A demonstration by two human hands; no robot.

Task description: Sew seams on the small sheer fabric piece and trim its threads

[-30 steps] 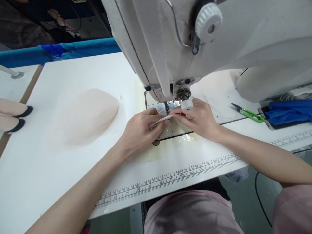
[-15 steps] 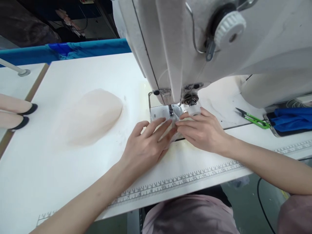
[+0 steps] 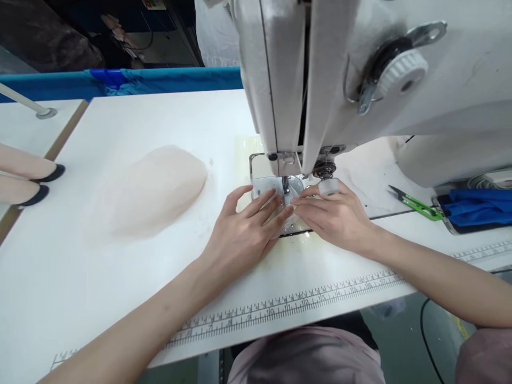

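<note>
Both hands are at the sewing machine (image 3: 288, 106), close in front of its presser foot (image 3: 285, 184). My left hand (image 3: 250, 229) lies palm down over the near left of the metal needle plate (image 3: 262, 184), its fingers stretched out and somewhat spread, the thumb hidden. Its fingertips rest on thin, sheer whitish fabric (image 3: 287, 198), mostly covered by the hands. My right hand (image 3: 336, 216) is to the right of the foot, fingers bent together in a pinch at the fabric's edge. Part of it passes behind a white round knob (image 3: 328, 186).
Left of the machine lies a pile of sheer pale fabric (image 3: 160, 192). Green-handled thread snips (image 3: 420, 207) and a blue cloth (image 3: 478, 208) on a dark tray are at right. A ruler strip (image 3: 272, 312) runs along the table's front edge. Two pale, black-tipped rods (image 3: 28, 165) stick in from the left.
The machine head appears shifted right in view as the camera moved. My left hand's fingers are a little flatter and more spread; both hands stay by the presser foot.
</note>
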